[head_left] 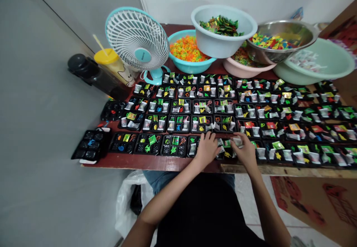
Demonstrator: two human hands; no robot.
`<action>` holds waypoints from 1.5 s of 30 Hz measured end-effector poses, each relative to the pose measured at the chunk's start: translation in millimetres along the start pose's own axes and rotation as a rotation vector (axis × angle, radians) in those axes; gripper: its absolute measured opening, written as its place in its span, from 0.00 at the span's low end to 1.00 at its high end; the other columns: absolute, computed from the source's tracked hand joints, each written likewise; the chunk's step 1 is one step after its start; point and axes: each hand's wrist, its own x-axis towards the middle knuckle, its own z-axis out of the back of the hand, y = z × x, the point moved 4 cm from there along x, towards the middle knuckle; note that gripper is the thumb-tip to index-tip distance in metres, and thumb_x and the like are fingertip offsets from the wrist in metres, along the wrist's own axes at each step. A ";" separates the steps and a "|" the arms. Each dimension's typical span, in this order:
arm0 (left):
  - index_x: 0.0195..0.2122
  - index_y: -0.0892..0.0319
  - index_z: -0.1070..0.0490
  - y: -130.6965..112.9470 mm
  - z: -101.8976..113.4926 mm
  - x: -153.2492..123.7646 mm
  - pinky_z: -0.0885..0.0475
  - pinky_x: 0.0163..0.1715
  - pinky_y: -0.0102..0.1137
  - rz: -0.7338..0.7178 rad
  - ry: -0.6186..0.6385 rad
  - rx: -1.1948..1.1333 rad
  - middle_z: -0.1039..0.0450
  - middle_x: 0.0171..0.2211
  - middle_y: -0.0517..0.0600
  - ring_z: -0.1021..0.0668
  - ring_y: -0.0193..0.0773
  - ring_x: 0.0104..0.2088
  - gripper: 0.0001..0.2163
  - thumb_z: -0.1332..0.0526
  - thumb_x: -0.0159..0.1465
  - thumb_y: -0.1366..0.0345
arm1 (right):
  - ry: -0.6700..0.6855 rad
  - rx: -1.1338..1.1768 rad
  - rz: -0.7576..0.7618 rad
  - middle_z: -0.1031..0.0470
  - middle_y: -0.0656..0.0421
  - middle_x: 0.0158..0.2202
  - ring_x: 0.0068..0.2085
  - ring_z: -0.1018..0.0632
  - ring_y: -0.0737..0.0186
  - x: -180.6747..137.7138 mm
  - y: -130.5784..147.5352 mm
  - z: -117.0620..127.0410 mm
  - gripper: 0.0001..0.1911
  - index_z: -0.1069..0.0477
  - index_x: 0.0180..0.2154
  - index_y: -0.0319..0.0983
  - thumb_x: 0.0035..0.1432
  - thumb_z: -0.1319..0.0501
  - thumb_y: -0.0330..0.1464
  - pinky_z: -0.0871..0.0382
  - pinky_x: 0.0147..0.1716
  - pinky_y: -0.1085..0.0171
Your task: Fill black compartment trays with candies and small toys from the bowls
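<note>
head view: left hand (205, 150) low at bottom centre, fingers (205, 138) spread and open over a black compartment tray (225, 154), gripping nothing visible. right hand (245, 150) just beside it, fingers (240, 138) closed on a small white packet (237, 141) above that same tray. more black trays (174, 146) in rows across the red-brown counter (150, 161); at top centre, a teal bowl (189, 67) of orange pieces and a white basin (220, 48) of green foil pieces; at upper left, a white-and-teal desk fan (136, 35).

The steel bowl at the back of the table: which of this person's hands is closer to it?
Right hand: at the table's front edge, below and left of the steel bowl. The left hand sits further left along that edge, farther away.
</note>
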 end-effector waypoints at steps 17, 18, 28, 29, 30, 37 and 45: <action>0.39 0.61 0.32 -5.7 -13.6 9.0 0.41 0.42 0.40 -0.004 0.069 -0.056 0.31 0.37 0.53 0.34 0.44 0.41 0.07 0.46 0.62 0.67 | 0.449 -0.661 0.023 0.23 0.57 0.35 0.36 0.23 0.60 -36.7 20.2 -24.0 0.15 0.31 0.44 0.42 0.54 0.45 0.33 0.40 0.29 0.68; 0.38 0.61 0.31 -5.9 -14.8 9.5 0.41 0.41 0.40 0.001 0.075 -0.059 0.31 0.37 0.53 0.34 0.44 0.41 0.06 0.46 0.63 0.68 | 0.479 -0.699 0.022 0.23 0.56 0.37 0.37 0.23 0.59 -37.1 20.8 -27.8 0.16 0.32 0.46 0.43 0.54 0.44 0.33 0.40 0.30 0.68; 0.34 0.59 0.30 2.1 -5.1 11.2 0.42 0.41 0.40 -0.012 0.038 -0.170 0.28 0.35 0.50 0.33 0.41 0.40 0.08 0.49 0.65 0.68 | 0.534 -0.837 0.096 0.23 0.56 0.37 0.37 0.23 0.59 -36.1 33.4 -34.2 0.13 0.31 0.43 0.42 0.55 0.46 0.30 0.41 0.28 0.68; 0.35 0.59 0.30 3.6 -3.5 11.6 0.42 0.41 0.39 -0.002 0.034 -0.176 0.28 0.35 0.50 0.32 0.41 0.40 0.08 0.49 0.65 0.67 | 0.521 -0.838 0.107 0.24 0.56 0.37 0.37 0.23 0.60 -35.0 34.3 -31.9 0.13 0.32 0.43 0.42 0.55 0.47 0.29 0.41 0.28 0.68; 0.36 0.59 0.30 4.5 -2.2 12.0 0.42 0.41 0.39 0.002 0.032 -0.174 0.28 0.35 0.50 0.32 0.41 0.40 0.08 0.48 0.65 0.66 | 0.506 -0.841 0.121 0.24 0.56 0.38 0.37 0.23 0.60 -33.3 35.3 -29.7 0.14 0.32 0.44 0.42 0.55 0.47 0.28 0.41 0.28 0.68; 0.40 0.58 0.31 6.1 -2.3 9.8 0.42 0.42 0.40 -0.081 0.098 -0.093 0.29 0.37 0.52 0.33 0.44 0.43 0.07 0.46 0.63 0.66 | 0.597 -0.786 0.361 0.25 0.54 0.38 0.38 0.24 0.62 -26.1 40.5 -27.4 0.17 0.32 0.46 0.41 0.55 0.48 0.23 0.41 0.29 0.69; 0.40 0.59 0.33 3.9 -9.3 6.5 0.42 0.41 0.39 -0.104 0.107 -0.096 0.30 0.37 0.52 0.33 0.43 0.42 0.07 0.47 0.64 0.66 | 0.445 -0.719 0.152 0.23 0.56 0.37 0.36 0.23 0.59 -40.2 28.5 -29.2 0.11 0.30 0.39 0.40 0.57 0.43 0.38 0.40 0.27 0.68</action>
